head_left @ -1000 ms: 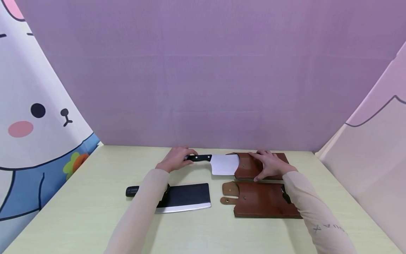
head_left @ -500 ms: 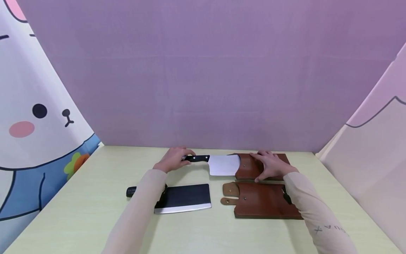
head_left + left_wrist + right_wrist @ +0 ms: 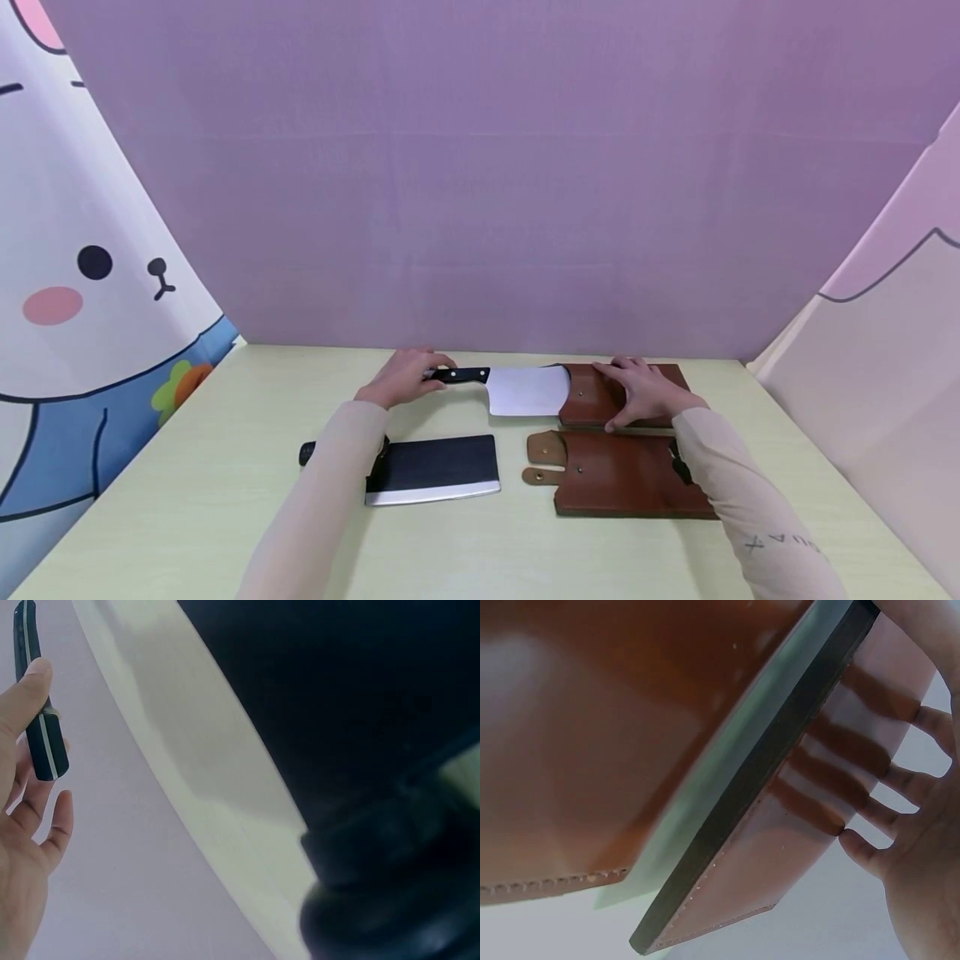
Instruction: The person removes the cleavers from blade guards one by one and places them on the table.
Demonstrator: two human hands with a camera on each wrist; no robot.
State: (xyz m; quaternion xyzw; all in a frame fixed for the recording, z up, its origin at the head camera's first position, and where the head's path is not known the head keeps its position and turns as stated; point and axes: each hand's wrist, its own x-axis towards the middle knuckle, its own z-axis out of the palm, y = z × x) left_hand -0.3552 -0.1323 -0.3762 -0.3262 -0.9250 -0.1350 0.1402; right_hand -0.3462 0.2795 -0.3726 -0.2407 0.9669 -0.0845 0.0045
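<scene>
My left hand [image 3: 397, 377] pinches the black riveted handle [image 3: 465, 375] of a cleaver between thumb and fingers, and the left wrist view shows that handle's end [image 3: 46, 746] too. The cleaver's silver blade [image 3: 527, 392] lies partly inside a brown leather sheath [image 3: 588, 393], its front portion hidden there. Across that sheath spans my right hand [image 3: 647, 392], thumb at the near edge and fingers toward the far edge. In the right wrist view, the fingertips touch the far side of the sheath [image 3: 780, 847].
Nearer, a dark-bladed cleaver [image 3: 442, 463] lies on the pale table [image 3: 465, 550], its handle partly behind my left forearm. Right of it is a second brown sheath [image 3: 630, 475] with two tabs, partly under my right sleeve. A purple wall [image 3: 480, 183] stands behind the table.
My left hand has drawn the cleaver a little to the left, and more blade shows outside the sheath. The right hand has stayed nearly still on the sheath.
</scene>
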